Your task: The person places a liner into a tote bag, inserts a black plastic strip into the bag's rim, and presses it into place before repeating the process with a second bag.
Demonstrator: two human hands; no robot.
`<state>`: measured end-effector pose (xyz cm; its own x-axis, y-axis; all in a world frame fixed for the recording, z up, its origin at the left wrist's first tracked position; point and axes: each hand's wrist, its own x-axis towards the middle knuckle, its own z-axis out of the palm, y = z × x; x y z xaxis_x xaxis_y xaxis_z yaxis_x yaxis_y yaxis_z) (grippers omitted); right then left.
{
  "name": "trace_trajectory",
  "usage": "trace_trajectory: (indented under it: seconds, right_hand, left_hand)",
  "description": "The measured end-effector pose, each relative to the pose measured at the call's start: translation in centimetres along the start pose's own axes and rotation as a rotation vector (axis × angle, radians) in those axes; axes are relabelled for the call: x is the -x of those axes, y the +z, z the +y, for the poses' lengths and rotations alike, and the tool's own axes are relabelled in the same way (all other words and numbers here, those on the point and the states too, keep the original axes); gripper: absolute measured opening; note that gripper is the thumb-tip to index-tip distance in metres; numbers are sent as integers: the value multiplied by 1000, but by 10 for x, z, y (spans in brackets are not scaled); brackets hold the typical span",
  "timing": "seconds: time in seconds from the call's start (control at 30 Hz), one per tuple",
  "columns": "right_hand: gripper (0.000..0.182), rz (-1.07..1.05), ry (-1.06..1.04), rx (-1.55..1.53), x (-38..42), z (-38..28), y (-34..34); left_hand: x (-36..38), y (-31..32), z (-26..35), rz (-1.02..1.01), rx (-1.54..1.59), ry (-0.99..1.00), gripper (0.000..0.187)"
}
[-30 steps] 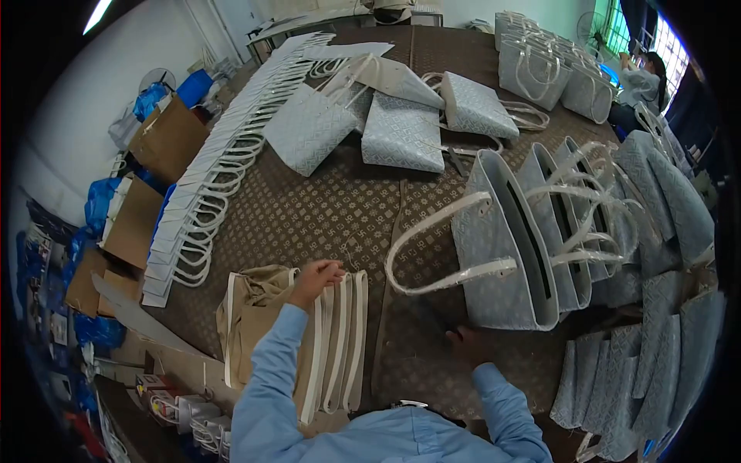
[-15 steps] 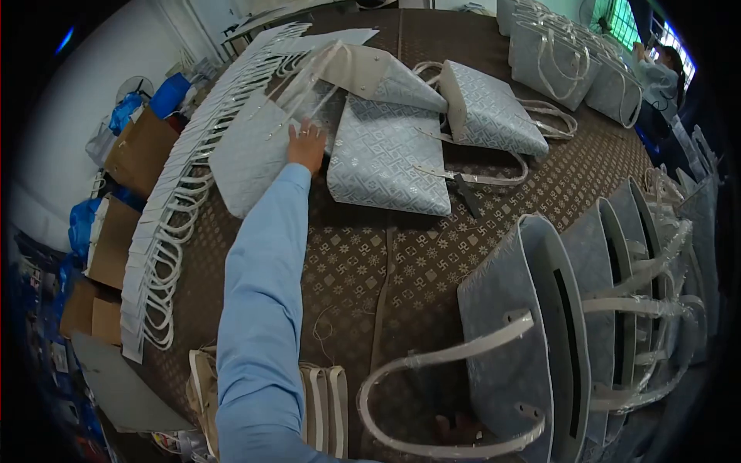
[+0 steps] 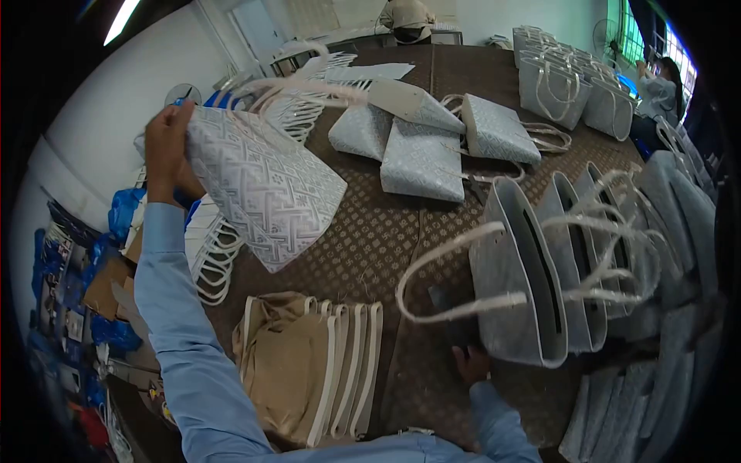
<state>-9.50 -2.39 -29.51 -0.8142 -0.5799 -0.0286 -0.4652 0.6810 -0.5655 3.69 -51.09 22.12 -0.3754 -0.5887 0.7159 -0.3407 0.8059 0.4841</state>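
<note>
My left hand (image 3: 166, 150) is raised at the left, its fingers closed on the top edge of a silver-patterned tote bag (image 3: 270, 185). The bag hangs tilted above the table, its pale handles blurred at the top. Low in the view, my right hand (image 3: 472, 364) is near the table beside a standing grey tote bag (image 3: 509, 278) with looped handles. Its thumb and fingers look apart, and I see nothing in them. Several beige fabric pieces with pale edges (image 3: 309, 363) lie between my arms.
More silver totes (image 3: 423, 162) lie on the brown patterned table cover (image 3: 370, 247). A row of white handle pieces (image 3: 220, 258) runs along the left edge. Standing bags (image 3: 548, 85) fill the back right, near a person (image 3: 660, 89). Another person (image 3: 407, 19) is at the far end.
My left hand has lifted a tote from the pile and brought it left and nearer. The view has shifted, and my right hand now shows more clearly beside the standing bags.
</note>
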Motion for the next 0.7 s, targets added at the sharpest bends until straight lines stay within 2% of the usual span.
trace_trajectory:
  seconds: [0.07,0.1,0.13,0.17,0.2,0.27,0.3,0.33,0.37,0.5,0.57,0.6,0.67,0.7]
  right_hand:
    - [55,47,-53,-95,8,-7,-18]
    - [54,-89,-60,-161,16,-11,-32]
    - [53,-226,-67,-224,29,-11,-43]
    - [53,-214,-64,-225,50,-2,-43]
    - [50,-191,-111,-286,69,13,-42]
    - [47,-156,-169,-339,97,31,-63]
    - [45,-225,-75,-380,118,29,-93]
    - [44,-298,21,-422,134,31,-112]
    - [44,-274,74,-445,149,51,-116]
    - [44,-84,207,-545,212,91,-172]
    - [45,-32,259,-558,228,105,-192]
    - [45,20,267,-556,237,121,-197]
    - [46,63,291,-535,253,164,-205]
    - [46,135,331,-445,254,186,-203]
  left_hand:
    - [39,-42,78,83,250,-82,29]
    - [58,-58,106,83,258,-67,29]
    - [79,-70,129,10,411,-95,27]
    - [99,-78,148,-66,563,-127,26]
    - [118,-80,159,-61,575,-117,26]
    - [154,-76,173,-153,736,-43,26]
    - [174,-73,187,-146,742,-33,26]
    - [197,-69,203,-181,769,146,27]
    - [216,-67,213,-218,790,322,29]
    - [268,-65,215,-230,982,339,27]
    - [267,-68,210,-484,860,348,26]
    - [264,-68,205,-492,870,347,26]
    - [265,-67,194,-926,503,597,24]
    - [274,-68,194,-1052,376,605,20]
